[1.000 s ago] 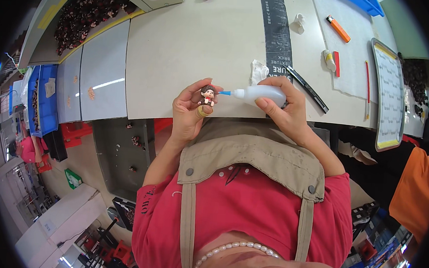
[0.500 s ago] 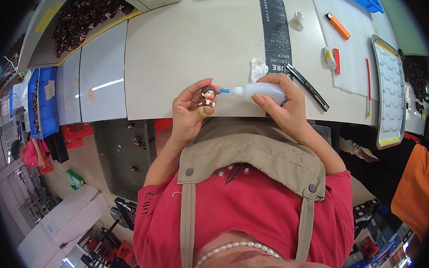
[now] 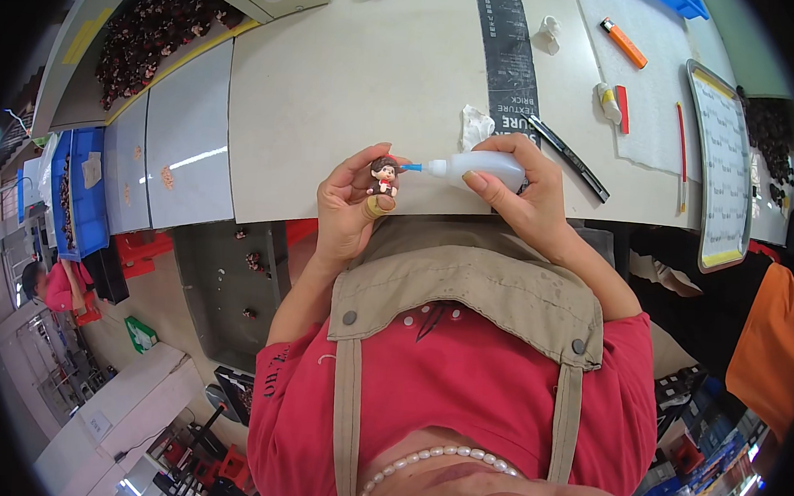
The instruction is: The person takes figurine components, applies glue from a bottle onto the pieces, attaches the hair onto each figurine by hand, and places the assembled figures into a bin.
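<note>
In the head view, a small brown-haired figurine (image 3: 384, 176) is pinched between the fingers of the left hand (image 3: 349, 211), just above the near edge of the pale worktable (image 3: 352, 84). A white squeeze bottle (image 3: 478, 169) is closed in the right hand (image 3: 518, 196), its blue nozzle touching the figurine's head. A dab appears under way; a gentle, measured squeeze and a steady figurine seem called for.

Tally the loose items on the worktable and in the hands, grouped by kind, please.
Small figurine, in the left hand: 1
Squeeze bottle, in the right hand: 1
Black pen: 1
Orange lighter: 1
Crumpled white tissue: 1
Total: 5
</note>
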Demonstrator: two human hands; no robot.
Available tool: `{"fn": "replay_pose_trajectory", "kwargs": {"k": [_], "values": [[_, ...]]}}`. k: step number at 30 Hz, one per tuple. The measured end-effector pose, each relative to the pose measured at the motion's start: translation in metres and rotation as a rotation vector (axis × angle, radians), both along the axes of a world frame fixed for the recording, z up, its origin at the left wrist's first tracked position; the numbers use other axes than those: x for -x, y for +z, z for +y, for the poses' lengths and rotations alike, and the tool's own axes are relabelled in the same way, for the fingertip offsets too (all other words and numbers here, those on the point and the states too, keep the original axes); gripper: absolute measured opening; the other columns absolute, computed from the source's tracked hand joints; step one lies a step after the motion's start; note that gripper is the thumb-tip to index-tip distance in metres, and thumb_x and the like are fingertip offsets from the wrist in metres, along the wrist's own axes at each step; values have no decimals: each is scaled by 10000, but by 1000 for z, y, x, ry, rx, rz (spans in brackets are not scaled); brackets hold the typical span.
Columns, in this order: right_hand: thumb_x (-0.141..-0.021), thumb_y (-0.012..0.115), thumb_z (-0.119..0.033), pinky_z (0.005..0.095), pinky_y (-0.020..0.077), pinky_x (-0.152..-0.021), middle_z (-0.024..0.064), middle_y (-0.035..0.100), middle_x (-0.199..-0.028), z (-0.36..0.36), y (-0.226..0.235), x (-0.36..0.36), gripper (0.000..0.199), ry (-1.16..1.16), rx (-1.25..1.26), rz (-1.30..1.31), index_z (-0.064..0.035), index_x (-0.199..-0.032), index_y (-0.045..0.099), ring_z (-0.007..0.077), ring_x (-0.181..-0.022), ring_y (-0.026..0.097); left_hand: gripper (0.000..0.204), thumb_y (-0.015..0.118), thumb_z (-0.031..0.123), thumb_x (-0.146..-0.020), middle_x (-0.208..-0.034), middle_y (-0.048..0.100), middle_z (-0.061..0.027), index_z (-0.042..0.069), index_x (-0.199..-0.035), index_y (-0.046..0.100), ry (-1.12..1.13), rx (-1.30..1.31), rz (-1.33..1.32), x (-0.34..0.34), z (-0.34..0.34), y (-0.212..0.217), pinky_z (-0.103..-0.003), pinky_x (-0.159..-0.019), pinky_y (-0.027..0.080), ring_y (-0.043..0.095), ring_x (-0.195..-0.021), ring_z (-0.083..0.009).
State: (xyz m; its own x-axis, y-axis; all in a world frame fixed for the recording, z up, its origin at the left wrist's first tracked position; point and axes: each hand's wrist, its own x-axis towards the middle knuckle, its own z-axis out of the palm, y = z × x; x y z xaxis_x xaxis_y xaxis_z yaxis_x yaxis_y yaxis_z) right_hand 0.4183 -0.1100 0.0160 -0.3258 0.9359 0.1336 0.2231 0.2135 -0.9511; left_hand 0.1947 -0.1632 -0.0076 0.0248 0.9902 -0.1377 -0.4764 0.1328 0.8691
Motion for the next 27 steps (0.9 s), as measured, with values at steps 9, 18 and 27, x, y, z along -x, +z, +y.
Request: {"fn": "replay_pose_trajectory", "kwargs": {"k": [9,18,27], "values": [[-759,711,-209,281,459,-636,90,616,-842,1,-2,-1,268,-4,-10,4,-17,-918,613,173,-719,588,691,806,140,-653,-1033,602,-82,-14,-1240,474,4,8,7,-1,0,1,-230,-823,466,572,-886,-119],[-747,716,-205,300,451,-639,97,617,-834,2,4,0,258,-9,-81,-36,-20,-895,613,202,-729,572,579,734,11,-715,-1082,594,-156,-11,-1235,480,-2,-33,3,-1,0,0,-218,-765,472,549,-842,-79],[-657,770,-159,305,424,-589,60,590,-775,19,27,-5,324,136,-493,-245,-51,-917,609,219,-685,520,577,737,28,-719,-1093,594,-142,-18,-1233,477,-30,-84,-31,0,1,-1,-235,-802,480,571,-897,-102]]}}
